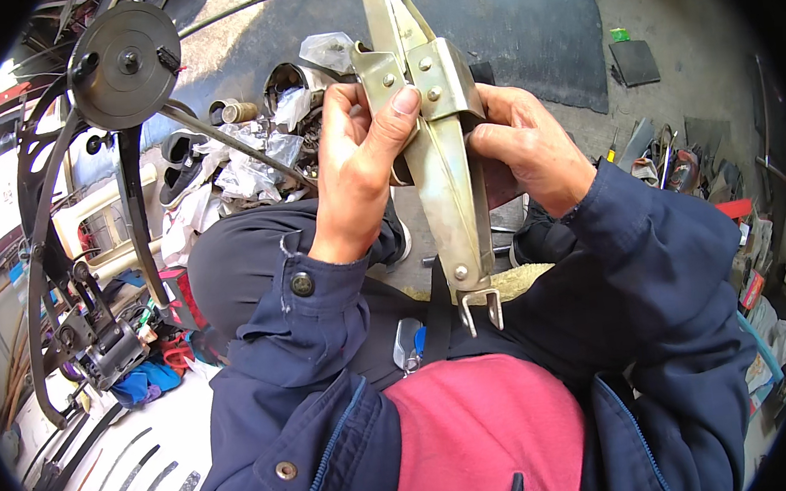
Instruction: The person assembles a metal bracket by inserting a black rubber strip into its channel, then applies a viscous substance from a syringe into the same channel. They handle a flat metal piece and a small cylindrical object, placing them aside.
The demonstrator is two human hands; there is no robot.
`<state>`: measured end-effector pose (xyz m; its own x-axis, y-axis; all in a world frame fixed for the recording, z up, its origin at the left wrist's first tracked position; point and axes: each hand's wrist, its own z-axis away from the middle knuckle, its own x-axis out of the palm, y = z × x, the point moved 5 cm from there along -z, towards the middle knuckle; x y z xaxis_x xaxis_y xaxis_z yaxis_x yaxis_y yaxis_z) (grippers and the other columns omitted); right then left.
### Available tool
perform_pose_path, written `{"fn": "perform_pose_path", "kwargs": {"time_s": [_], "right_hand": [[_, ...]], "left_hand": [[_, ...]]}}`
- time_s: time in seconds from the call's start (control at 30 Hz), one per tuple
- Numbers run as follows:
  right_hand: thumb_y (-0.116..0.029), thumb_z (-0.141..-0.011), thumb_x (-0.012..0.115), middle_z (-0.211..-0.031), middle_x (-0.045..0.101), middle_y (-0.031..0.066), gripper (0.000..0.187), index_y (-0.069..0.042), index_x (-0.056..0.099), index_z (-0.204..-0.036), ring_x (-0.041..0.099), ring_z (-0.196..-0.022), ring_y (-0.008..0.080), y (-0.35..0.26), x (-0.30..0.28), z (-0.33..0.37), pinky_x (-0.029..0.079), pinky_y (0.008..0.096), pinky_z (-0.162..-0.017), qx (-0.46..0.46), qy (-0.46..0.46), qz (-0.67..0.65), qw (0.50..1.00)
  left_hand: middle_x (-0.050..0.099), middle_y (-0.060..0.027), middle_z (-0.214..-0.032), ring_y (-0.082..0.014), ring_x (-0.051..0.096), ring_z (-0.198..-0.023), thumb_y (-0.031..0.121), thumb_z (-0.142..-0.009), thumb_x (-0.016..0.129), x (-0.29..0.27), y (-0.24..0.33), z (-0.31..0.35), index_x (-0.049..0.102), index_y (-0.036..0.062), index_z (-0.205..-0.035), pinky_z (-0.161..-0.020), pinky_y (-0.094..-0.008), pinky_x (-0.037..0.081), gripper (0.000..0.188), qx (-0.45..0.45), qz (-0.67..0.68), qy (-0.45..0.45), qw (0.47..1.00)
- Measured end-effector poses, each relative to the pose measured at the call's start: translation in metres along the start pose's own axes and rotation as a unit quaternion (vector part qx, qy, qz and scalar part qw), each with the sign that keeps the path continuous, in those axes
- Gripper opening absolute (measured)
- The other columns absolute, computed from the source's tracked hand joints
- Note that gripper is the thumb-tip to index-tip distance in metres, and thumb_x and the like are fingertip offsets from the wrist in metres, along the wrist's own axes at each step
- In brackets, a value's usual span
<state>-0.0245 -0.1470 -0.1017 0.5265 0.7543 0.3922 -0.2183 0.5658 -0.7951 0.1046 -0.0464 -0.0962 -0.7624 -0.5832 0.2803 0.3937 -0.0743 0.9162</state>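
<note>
Above my lap I hold a long, brass-coloured riveted metal bracket upright between both hands. Its tapered upper arm points away from me, and a small forked end hangs toward my lap. A wider folded plate with rivets wraps its middle. My left hand grips the left side of that middle, thumb pressed on the front face and fingers behind. On the right side, my right hand has its thumb against the edge; its other fingers are partly hidden behind the metal.
At the left stands a black machine with a round wheel and a long rod. Plastic bags and scrap heap beyond my left knee. A dark sheet covers the floor ahead. Tools and clutter line the right. Keys lie near my lap.
</note>
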Motion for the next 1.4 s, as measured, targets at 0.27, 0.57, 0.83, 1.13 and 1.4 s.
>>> {"fn": "perform_pose_path", "kwargs": {"time_s": [0.27,0.57,0.83,1.13,1.4], "right_hand": [[-0.018,-0.091,0.063,-0.085,0.069,0.0090,0.028,0.009,0.069,-0.095,0.068,-0.074,0.0143,0.004,-0.005,-0.006,0.059,0.0281,-0.070,0.026,0.029,0.049,0.998],[-0.024,-0.088,0.063,-0.085,0.075,0.0186,0.037,0.009,0.073,-0.102,0.074,-0.070,0.0238,0.017,-0.005,-0.012,0.060,0.0356,-0.070,0.000,0.040,0.124,0.991],[-0.020,-0.084,0.059,-0.092,0.071,0.0309,0.036,0.010,0.070,-0.101,0.071,-0.089,0.0450,-0.014,0.007,0.008,0.056,0.0471,-0.085,-0.136,0.055,0.282,0.948],[-0.002,-0.095,0.058,-0.095,0.072,0.0131,0.030,0.004,0.062,-0.123,0.069,-0.080,0.0155,-0.013,0.010,0.012,0.060,0.0343,-0.071,-0.135,0.014,0.216,0.967],[-0.007,-0.087,0.059,-0.111,0.065,0.0260,0.039,0.006,0.064,-0.123,0.067,-0.103,0.0408,-0.012,0.014,0.017,0.054,0.0453,-0.091,-0.182,-0.012,0.249,0.951]], "left_hand": [[0.070,-0.0069,-0.107,-0.0160,0.072,-0.091,0.037,-0.102,0.068,-0.009,-0.029,-0.004,0.058,0.0085,-0.117,-0.078,-0.0330,0.062,0.033,-0.169,0.131,-0.010,0.977],[0.071,-0.0057,-0.108,-0.0156,0.072,-0.092,0.037,-0.104,0.065,-0.010,-0.030,0.004,0.061,0.0095,-0.124,-0.082,-0.0331,0.061,0.035,-0.149,0.159,-0.064,0.974],[0.069,-0.0146,-0.131,-0.0253,0.067,-0.119,0.033,-0.107,0.055,-0.015,-0.023,0.008,0.057,0.0010,-0.141,-0.107,-0.0390,0.052,0.047,-0.059,0.120,-0.030,0.991],[0.064,-0.0125,-0.133,-0.0233,0.064,-0.122,0.030,-0.107,0.057,-0.014,-0.016,0.013,0.047,0.0026,-0.146,-0.106,-0.0385,0.050,0.049,-0.016,0.125,-0.047,0.991],[0.061,-0.0165,-0.143,-0.0304,0.064,-0.126,0.045,-0.108,0.052,-0.017,-0.014,0.016,0.045,0.0006,-0.152,-0.109,-0.0454,0.052,0.063,-0.037,0.104,-0.047,0.993]]}}
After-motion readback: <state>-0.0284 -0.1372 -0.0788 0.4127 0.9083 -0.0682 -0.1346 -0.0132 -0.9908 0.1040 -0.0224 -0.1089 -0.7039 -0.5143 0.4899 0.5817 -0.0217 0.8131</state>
